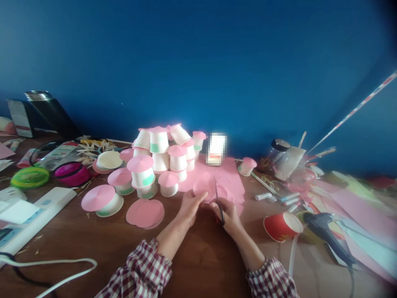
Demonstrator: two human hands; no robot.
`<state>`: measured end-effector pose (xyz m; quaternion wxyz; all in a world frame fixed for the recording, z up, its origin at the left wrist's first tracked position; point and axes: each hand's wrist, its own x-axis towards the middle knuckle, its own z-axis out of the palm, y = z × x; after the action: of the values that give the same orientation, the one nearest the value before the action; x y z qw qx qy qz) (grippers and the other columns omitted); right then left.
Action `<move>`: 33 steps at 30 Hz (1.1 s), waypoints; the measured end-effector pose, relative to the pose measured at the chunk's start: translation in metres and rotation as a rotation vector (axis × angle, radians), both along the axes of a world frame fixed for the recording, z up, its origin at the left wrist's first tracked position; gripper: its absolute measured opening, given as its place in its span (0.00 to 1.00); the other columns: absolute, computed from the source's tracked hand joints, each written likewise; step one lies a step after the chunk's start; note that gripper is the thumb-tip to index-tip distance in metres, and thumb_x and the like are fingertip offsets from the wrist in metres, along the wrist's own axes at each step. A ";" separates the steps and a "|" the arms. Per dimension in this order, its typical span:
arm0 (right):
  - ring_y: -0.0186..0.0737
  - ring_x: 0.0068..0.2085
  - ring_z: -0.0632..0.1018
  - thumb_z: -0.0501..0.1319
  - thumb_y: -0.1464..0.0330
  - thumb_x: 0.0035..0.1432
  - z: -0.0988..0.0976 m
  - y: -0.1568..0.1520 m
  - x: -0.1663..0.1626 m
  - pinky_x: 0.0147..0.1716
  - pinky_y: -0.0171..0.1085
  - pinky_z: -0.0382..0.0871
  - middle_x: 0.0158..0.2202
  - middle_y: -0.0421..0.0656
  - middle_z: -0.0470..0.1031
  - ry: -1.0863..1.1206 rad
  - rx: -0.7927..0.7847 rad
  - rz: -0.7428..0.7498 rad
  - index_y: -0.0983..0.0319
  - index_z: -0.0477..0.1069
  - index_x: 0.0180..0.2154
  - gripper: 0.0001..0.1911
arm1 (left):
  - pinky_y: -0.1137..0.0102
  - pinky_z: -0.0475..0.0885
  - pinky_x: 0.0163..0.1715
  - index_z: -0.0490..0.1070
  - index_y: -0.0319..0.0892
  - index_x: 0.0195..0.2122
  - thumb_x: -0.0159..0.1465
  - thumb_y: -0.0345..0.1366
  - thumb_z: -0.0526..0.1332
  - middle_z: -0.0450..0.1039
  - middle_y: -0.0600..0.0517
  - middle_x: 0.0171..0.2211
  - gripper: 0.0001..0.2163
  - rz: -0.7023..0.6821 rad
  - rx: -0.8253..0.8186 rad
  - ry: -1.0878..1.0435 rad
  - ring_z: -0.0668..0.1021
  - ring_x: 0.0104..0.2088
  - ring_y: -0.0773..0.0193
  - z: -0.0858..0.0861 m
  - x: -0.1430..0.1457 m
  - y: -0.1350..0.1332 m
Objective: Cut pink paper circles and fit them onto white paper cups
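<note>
My left hand [192, 205] grips the lower left edge of a pink paper circle [203, 185], thumb on top. In my right hand [229, 214] is a pair of scissors [218, 197], its blades pointing away from me beside the paper's right edge. Whether the blades touch the paper I cannot tell. Beneath and behind lie pink paper sheets [232, 169] with cut scraps. Left of my left hand rests a small pile of pink paper discs [145, 213]. Beyond it, white paper cups [159, 142] with pink paper tops stand stacked.
A red paper cup [276, 227] and a glue gun [322, 229] lie to the right, near a jar [276, 151] and coloured paper [356, 203]. On the left are a power strip [46, 211], a white cable [71, 261] and a black flask [51, 111]. A blue wall [198, 62] rises behind.
</note>
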<state>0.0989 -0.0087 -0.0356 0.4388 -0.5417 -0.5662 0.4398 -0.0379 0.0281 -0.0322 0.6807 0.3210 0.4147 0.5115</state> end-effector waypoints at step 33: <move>0.28 0.15 0.63 0.64 0.54 0.49 0.002 -0.001 0.000 0.14 0.28 0.56 0.14 0.33 0.61 0.068 -0.028 0.047 0.65 0.70 0.30 0.19 | 0.70 0.68 0.23 0.73 0.35 0.30 0.47 0.38 0.69 0.75 0.47 0.25 0.14 0.032 -0.019 -0.005 0.76 0.25 0.62 0.005 0.004 -0.002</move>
<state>0.0989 -0.0098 -0.0339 0.4397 -0.5192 -0.5574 0.4758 -0.0340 0.0261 -0.0270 0.6764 0.3064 0.4231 0.5192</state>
